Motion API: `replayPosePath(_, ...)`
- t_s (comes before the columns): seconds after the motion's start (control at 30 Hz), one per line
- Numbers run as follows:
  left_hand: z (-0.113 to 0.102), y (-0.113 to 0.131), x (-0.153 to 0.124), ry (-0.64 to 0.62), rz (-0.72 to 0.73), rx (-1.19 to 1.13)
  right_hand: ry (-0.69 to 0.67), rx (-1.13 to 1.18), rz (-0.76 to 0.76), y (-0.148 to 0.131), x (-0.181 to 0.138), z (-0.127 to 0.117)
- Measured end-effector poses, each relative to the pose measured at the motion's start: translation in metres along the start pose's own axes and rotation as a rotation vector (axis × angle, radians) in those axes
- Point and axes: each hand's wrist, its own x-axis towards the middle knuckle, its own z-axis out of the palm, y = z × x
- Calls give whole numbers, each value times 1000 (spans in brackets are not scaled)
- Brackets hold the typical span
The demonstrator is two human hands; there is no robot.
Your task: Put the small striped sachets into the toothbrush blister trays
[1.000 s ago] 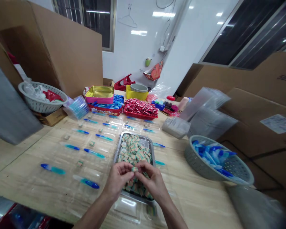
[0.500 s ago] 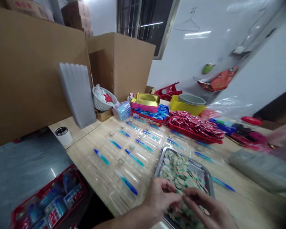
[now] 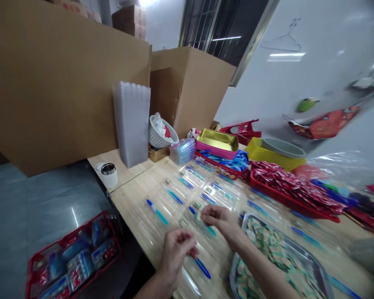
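My right hand pinches a small green-and-beige piece over the clear plastic blister trays. My left hand is closed nearer the table edge, fingertips curled together; what they hold, if anything, is hidden. Blue-and-turquoise pens lie in the tray hollows, one pen just beside my left hand and another pen farther left. Small square pieces also sit in some hollows. Under my right forearm stands a metal tray heaped with similar flat pieces.
A red bin of red foil packets and a box of blue pens stand behind. At the left are a white cup, stacked clear plastic and large cardboard. A red crate of packages sits on the floor.
The view has swung left. My hands, together over the metal tray before, are now apart above the blister trays; the right has carried a small piece there.
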Motion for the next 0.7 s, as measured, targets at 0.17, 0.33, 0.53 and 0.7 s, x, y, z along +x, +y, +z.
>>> replayPosePath(0.17, -37, 22, 9, 44, 66, -27, -144, -220, -98, -7, 85, 65)
replayPosePath(0.33, -55, 30, 14, 84, 57, -62, -258, -566, -166, -20, 140, 108)
replayPosePath(0.53, -72, 33, 17, 99, 56, -84, -358, -854, -262, -31, 161, 121)
replayPosePath(0.7, -78, 38, 20, 101, 53, -101, -404, -1038, -356, -30, 158, 132)
